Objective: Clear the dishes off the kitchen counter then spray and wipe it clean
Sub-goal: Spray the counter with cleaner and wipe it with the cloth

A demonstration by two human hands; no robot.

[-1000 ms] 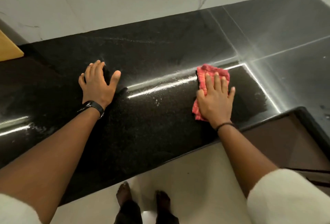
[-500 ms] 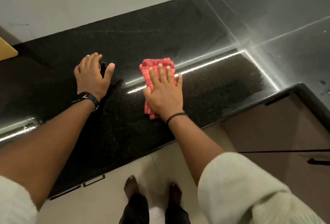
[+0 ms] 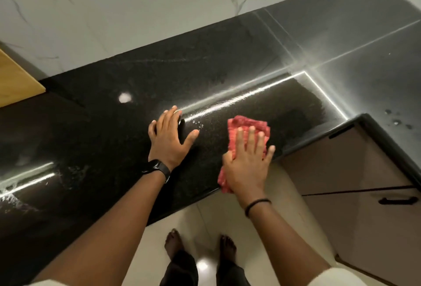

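Note:
A red checked cloth (image 3: pixel 245 127) lies folded on the black speckled counter (image 3: pixel 114 139), near its front edge. My right hand (image 3: pixel 247 163) presses flat on the cloth with straight, spread fingers. My left hand (image 3: pixel 169 138) rests flat on the bare counter just left of the cloth, fingers straight. The cloth's near end hangs slightly past the counter's front edge. Wet streaks and droplets shine on the surface around both hands.
The counter turns a corner at the right, with drawer fronts and black handles (image 3: pixel 396 200) below it. A marble wall (image 3: pixel 136 12) backs the counter. A wooden board corner (image 3: pixel 16 82) shows at the far left. Water droplets (image 3: pixel 396 121) sit on the right section. My bare feet stand on the tiled floor.
My right hand slid the cloth left across the counter, then back right and nearer the front edge. My left hand stayed planted flat on the counter.

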